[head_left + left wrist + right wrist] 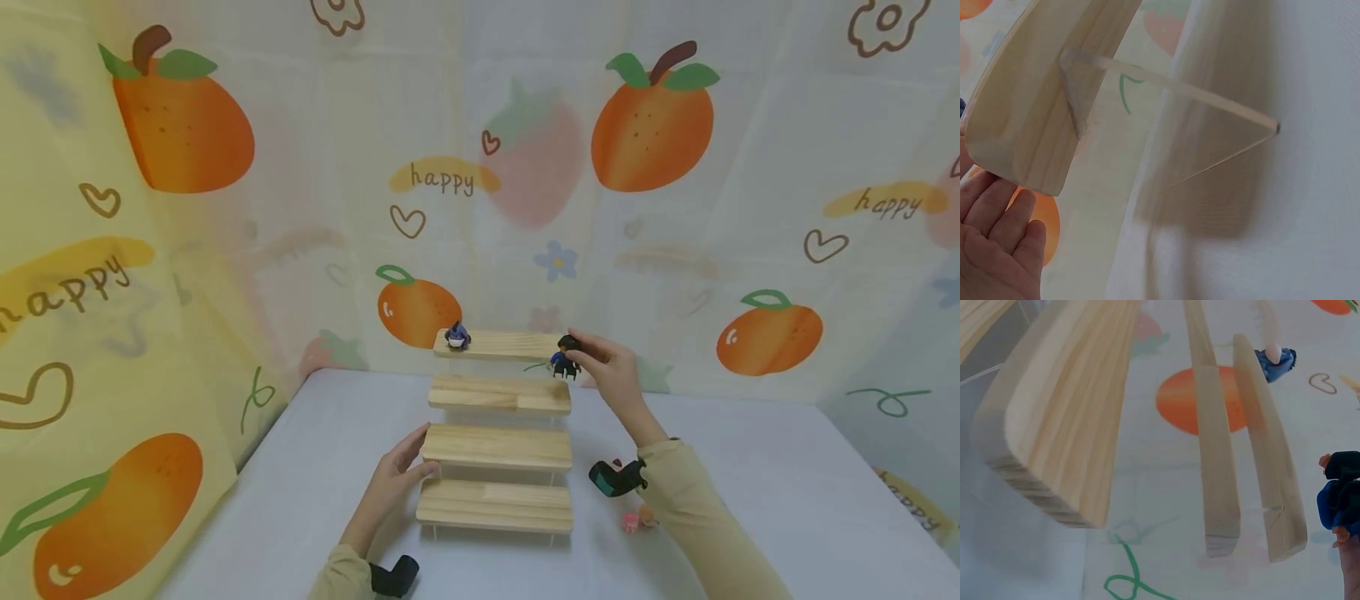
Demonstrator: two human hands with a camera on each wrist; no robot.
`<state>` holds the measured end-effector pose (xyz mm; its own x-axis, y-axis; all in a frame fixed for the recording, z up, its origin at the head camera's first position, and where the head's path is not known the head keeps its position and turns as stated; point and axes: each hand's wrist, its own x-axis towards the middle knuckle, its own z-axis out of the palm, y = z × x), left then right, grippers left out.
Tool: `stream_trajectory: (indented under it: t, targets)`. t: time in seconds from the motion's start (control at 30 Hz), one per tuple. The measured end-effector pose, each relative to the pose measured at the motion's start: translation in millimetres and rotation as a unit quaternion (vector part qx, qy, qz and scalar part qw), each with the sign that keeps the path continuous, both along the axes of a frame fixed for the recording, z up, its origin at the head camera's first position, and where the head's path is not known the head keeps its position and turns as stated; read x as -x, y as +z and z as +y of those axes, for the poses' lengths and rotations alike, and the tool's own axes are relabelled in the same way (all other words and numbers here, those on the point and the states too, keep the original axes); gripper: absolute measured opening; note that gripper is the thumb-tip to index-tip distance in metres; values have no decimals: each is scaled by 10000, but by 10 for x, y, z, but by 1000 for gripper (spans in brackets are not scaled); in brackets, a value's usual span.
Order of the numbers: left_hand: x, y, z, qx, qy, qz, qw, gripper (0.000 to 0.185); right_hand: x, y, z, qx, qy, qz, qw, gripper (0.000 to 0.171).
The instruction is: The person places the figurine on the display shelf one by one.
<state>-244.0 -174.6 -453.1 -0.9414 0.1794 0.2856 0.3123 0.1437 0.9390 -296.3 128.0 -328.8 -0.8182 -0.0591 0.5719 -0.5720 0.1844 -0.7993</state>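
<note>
A four-tier wooden display stand (497, 446) with clear supports rises in the middle of the table. At the left end of its second tier from the bottom, my left hand (396, 471) holds the board between thumb and fingers; the left wrist view shows fingers (1007, 215) against the board's rounded end. My right hand (611, 367) pinches a small toy figure (564, 358) with black hair, a blue top and black legs, upright beside the top tier's right end. The right wrist view shows this figure (1339, 494) beyond the board ends. Another blue figure (457, 335) sits at the top tier's left end.
Small pink (631, 522) and orange (647, 516) toys lie on the white table (300, 467) right of the stand, near the right forearm. A dark red bit shows behind the black wrist camera (617, 479). Fruit-printed cloth (525, 267) hangs behind and at both sides.
</note>
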Motion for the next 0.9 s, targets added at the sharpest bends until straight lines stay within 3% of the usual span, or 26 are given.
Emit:
stream_trajectory:
  t: [0.07, 0.3, 0.47, 0.67, 0.9]
  targets:
    - [2, -6, -1, -7, -26, -22, 10000, 59, 25, -2, -9, -56, 14, 5, 10000, 32]
    - [161, -267, -42, -144, -43, 63, 9999, 61, 148, 20, -10, -349, -145, 89, 9992, 31]
    - [181, -237, -36, -89, 3, 141, 9999, 61, 364, -62, -5, -164, 95, 12, 9998, 33]
    - [183, -240, -41, -5, 52, 188, 9998, 62, 428, -34, -113, -70, 277, -35, 9996, 33]
    - [169, -257, -53, -56, -88, 275, 9996, 60, 490, -27, -270, 191, 511, 245, 9982, 31]
